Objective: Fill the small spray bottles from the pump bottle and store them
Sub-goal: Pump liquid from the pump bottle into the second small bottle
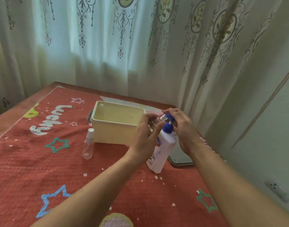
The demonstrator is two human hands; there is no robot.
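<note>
A white pump bottle [162, 149] with a blue pump head stands on the red cloth at centre right. My right hand [183, 128] rests on top of the blue pump head, fingers curled over it. My left hand [144, 136] holds a small clear spray bottle [156, 122], tilted, with its open neck at the pump's spout. A second small clear spray bottle [88, 145] with a white cap stands upright on the cloth, left of the cream box [117, 136]. A white-capped bottle [101, 108] shows inside the box at its far left corner.
The red cloth [58, 169] with stars and white letters covers the table. A dark flat object [181, 159] lies right of the pump bottle near the table's edge. Curtains hang behind the table, and a wall with a socket [278, 191] is at right.
</note>
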